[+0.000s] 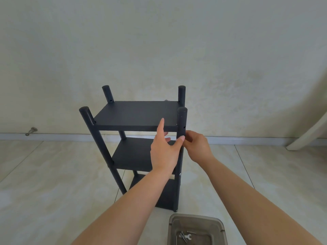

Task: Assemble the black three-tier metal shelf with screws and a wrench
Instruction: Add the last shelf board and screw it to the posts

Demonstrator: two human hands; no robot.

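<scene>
The black shelf (136, 115) stands upright on the tiled floor (44, 183) by the wall, all three tiers already seated between its four posts. The person's left hand (164, 151) steadies the near right post (182, 124), thumb pressed to it and fingers reaching under the top tier. The right hand (198, 146) is curled against that post just below its screw hole; I cannot tell whether it pinches a screw. A wrench (189, 236) lies in the grey tray (196, 218) at their feet. I reckon only the top fastenings remain.
</scene>
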